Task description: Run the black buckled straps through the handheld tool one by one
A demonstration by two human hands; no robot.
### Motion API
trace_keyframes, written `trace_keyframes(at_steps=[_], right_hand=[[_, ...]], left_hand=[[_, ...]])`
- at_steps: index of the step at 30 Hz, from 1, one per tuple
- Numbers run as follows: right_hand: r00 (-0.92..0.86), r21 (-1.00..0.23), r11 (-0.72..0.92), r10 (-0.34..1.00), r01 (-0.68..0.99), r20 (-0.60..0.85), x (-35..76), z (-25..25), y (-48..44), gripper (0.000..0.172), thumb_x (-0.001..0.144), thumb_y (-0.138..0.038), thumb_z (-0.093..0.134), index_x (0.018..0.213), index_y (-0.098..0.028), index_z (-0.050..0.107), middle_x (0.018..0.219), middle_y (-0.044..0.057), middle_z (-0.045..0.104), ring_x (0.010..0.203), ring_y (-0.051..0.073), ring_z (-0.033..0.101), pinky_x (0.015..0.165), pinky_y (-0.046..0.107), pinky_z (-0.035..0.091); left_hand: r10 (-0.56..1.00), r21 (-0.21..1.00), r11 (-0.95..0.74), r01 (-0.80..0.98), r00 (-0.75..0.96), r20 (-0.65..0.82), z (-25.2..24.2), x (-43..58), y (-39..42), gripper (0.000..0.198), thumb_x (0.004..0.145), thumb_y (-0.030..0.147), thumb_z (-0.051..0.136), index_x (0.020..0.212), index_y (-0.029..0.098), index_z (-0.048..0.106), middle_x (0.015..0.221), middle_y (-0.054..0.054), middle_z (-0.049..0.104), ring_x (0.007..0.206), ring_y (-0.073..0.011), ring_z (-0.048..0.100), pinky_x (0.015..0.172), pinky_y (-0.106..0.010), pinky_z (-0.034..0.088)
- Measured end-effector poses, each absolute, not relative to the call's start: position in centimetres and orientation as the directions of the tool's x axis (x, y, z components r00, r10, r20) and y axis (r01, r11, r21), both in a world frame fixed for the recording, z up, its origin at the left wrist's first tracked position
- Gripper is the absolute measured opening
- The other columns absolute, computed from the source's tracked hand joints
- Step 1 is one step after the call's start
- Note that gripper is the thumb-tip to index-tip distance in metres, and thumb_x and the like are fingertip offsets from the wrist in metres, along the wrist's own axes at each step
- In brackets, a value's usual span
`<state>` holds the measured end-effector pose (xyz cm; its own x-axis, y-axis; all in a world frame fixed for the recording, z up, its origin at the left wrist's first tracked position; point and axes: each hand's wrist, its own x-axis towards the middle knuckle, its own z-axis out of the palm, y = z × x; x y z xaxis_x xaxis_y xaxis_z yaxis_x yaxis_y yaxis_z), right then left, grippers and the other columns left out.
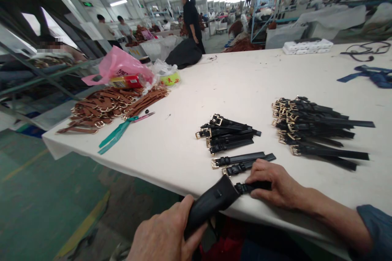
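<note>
My left hand (167,234) grips the handle of a black tool (211,202) at the table's front edge. The tool's wide head meets the end of a black strap (251,187). My right hand (277,185) lies on that strap with its fingers curled over it, pressing it to the white table (232,85). Just beyond my right hand lie two single black straps with gold buckles (241,162). A small pile of black straps (228,133) sits behind them, and a bigger pile (315,130) lies to the right.
Brown straps (107,108) are heaped at the table's left, by teal scissors (118,133), a pink bag (118,67) and a tape roll (170,78). Blue ribbon (372,75) and white boxes (308,46) lie at the far right. Other people stand further back in the hall.
</note>
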<state>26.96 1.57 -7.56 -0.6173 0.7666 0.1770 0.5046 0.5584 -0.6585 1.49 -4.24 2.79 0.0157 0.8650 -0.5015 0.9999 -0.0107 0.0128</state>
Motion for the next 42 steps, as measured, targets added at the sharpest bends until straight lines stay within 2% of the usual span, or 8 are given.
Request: trace_keyframes(at_steps=[7,11,15,20,24,31,36,42], right_hand=[[-0.593,-0.635,0.55,0.786,0.543,0.174,26.7,-7.4,1.3,0.013,0.073,-0.021,0.062,0.085,-0.021,0.066,0.08,0.004,0.06,0.078,0.018,0.052,0.066,0.03,0.041],[-0.579,-0.634,0.568,0.784,0.524,0.224,26.6,-7.3,1.0,0.02,0.073,-0.021,0.061,0.093,-0.022,0.065,0.087,0.006,0.06,0.081,0.018,0.053,0.069,0.031,0.043],[-0.593,-0.609,0.608,0.761,0.51,0.263,26.4,-7.4,0.8,0.026,0.073,-0.022,0.062,0.099,-0.022,0.064,0.093,0.007,0.059,0.086,0.019,0.052,0.072,0.032,0.043],[-0.597,-0.486,0.681,0.726,0.548,0.343,25.8,-7.7,0.7,0.016,0.079,-0.029,0.059,0.091,-0.021,0.065,0.091,0.007,0.06,0.083,0.019,0.051,0.072,0.034,0.038],[-0.618,-0.431,0.719,0.693,0.546,0.372,25.1,-7.8,0.6,0.011,0.082,-0.02,0.053,0.079,-0.019,0.064,0.085,0.006,0.061,0.078,0.017,0.052,0.07,0.034,0.034],[-0.623,-0.65,0.591,0.75,0.478,0.224,24.8,-7.3,0.6,0.009,0.083,-0.02,0.05,0.076,-0.018,0.055,0.081,0.003,0.059,0.077,0.016,0.051,0.071,0.031,0.038],[-0.585,-0.711,0.473,0.804,0.52,0.107,24.6,-6.8,1.0,0.014,0.088,-0.022,0.042,0.078,-0.019,0.052,0.074,0.001,0.058,0.069,0.014,0.049,0.068,0.029,0.038],[-0.523,-0.763,0.389,0.848,0.515,0.079,24.0,-6.8,1.2,0.015,0.086,-0.024,0.044,0.075,-0.019,0.052,0.07,-0.001,0.057,0.067,0.013,0.051,0.065,0.026,0.037]], left_hand=[[0.911,0.07,-0.135,0.988,0.151,-0.384,1.7,2.5,-3.1,0.026,0.081,0.043,0.04,0.098,0.027,0.053,0.083,-0.003,0.069,0.078,-0.0246,0.065,0.066,-0.034,0.045],[0.916,0.05,-0.072,0.996,0.086,-0.391,1.2,1.5,-3.5,0.031,0.08,0.046,0.041,0.103,0.028,0.052,0.082,-0.004,0.069,0.079,-0.0251,0.065,0.066,-0.034,0.045],[0.893,0.025,-0.025,0.999,0.034,-0.448,1.9,0.9,-4.1,0.024,0.081,0.041,0.041,0.098,0.03,0.054,0.082,-0.001,0.069,0.079,-0.0239,0.065,0.066,-0.033,0.044],[0.897,0.053,-0.05,0.997,0.068,-0.437,2.0,1.1,-4.6,0.022,0.079,0.039,0.044,0.096,0.028,0.054,0.084,-0.002,0.069,0.079,-0.0238,0.065,0.066,-0.033,0.045],[0.912,0.057,-0.064,0.996,0.082,-0.402,1.4,0.8,-4.8,0.024,0.079,0.041,0.043,0.095,0.027,0.054,0.08,-0.003,0.069,0.078,-0.0248,0.065,0.065,-0.034,0.045],[0.921,0.047,-0.093,0.994,0.104,-0.375,1.7,0.8,-4.9,0.025,0.079,0.04,0.044,0.096,0.026,0.054,0.079,-0.004,0.068,0.077,-0.0267,0.065,0.066,-0.037,0.047],[0.916,0.032,-0.097,0.995,0.101,-0.388,2.1,0.6,-4.9,0.025,0.079,0.04,0.045,0.098,0.028,0.054,0.08,-0.003,0.069,0.078,-0.0286,0.065,0.067,-0.041,0.048],[0.907,0.021,-0.144,0.989,0.141,-0.398,2.8,0.8,-4.4,0.024,0.077,0.041,0.047,0.096,0.028,0.055,0.082,-0.003,0.068,0.079,-0.0274,0.065,0.068,-0.04,0.048]])
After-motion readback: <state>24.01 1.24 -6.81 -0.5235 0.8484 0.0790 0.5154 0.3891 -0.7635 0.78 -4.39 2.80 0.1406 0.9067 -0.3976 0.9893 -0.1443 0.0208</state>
